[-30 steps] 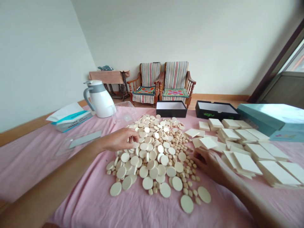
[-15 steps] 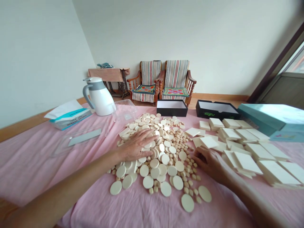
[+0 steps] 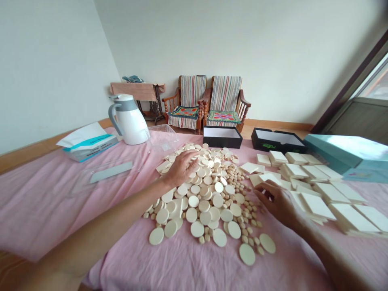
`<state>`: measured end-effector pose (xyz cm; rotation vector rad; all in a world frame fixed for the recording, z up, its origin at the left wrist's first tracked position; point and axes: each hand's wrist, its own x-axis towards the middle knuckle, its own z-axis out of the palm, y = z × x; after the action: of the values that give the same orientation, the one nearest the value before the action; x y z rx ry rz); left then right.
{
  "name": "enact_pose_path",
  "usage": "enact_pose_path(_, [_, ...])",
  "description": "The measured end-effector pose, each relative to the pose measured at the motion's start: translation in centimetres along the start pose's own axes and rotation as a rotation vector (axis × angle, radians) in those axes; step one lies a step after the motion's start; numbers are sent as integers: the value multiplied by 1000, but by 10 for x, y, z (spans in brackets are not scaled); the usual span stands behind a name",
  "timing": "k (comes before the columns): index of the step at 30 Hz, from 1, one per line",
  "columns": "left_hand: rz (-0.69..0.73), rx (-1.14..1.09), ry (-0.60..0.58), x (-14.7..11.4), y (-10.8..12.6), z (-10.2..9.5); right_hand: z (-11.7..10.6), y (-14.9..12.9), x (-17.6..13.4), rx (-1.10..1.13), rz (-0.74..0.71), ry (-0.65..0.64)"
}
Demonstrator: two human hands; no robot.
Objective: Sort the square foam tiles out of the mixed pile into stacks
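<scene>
On the pink cloth lies a heap of pale wooden discs (image 3: 205, 218) of several sizes. Many small round wooden pieces (image 3: 235, 178) are mixed into its right side. My left hand (image 3: 182, 167) reaches over the heap's upper left, its fingers bent forward and its thumb apart, touching the discs. I see nothing held in it, though the fingertips are partly hidden. Half curled, my right hand (image 3: 274, 198) is at the heap's right edge, beside flat rectangular wooden pieces (image 3: 317, 205). A gap shows between its thumb and fingers, with nothing visible in it.
Two black boxes (image 3: 222, 142) stand along the far edge, and a light blue box (image 3: 348, 155) is at the right. To the left are a white jug (image 3: 131, 125), a tissue pack (image 3: 91, 147) and clear plastic trays (image 3: 112, 171). Two wooden chairs (image 3: 226, 101) are beyond.
My left hand has moved up and away over the heap, its spread fingers drawing closer together. My right hand stays beside the rectangular pieces, its fingers slightly looser. The view has shifted a little.
</scene>
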<state>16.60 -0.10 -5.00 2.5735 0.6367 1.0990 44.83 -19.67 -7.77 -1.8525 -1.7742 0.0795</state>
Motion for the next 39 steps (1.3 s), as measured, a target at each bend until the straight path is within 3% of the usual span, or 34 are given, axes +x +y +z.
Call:
enact_pose_path(3, [-135, -55, 137, -18, -3, -16, -4, -29, 3, 55, -72, 20])
enact_pose_path(8, [-233, -38, 301, -35, -4, -31, 9, -116, 9, 56, -358, -206])
enact_pose_path(12, [-175, 11, 285, -38, -1, -40, 30, -175, 16, -1, -529, -303])
enact_pose_path(15, [-137, 40, 252, -41, 1, -50, 47, -196, 21, -65, -572, -315])
enact_pose_path(19, [-129, 59, 263, -42, -2, -59, 65, -201, 28, -142, -590, -310])
enact_pose_path(25, [-168, 79, 209, -44, -9, -53, 74, -196, 31, -130, -561, -250])
enact_pose_path(31, [-173, 127, 180, -46, -10, -49, 73, -183, 31, 136, -368, -179])
enact_pose_path(36, [-168, 144, 135, -45, -13, -47, 61, -174, 40, 413, 18, -174])
enact_pose_path(39, [-166, 157, 130, -46, -17, -46, 54, -169, 48, 523, 120, -214])
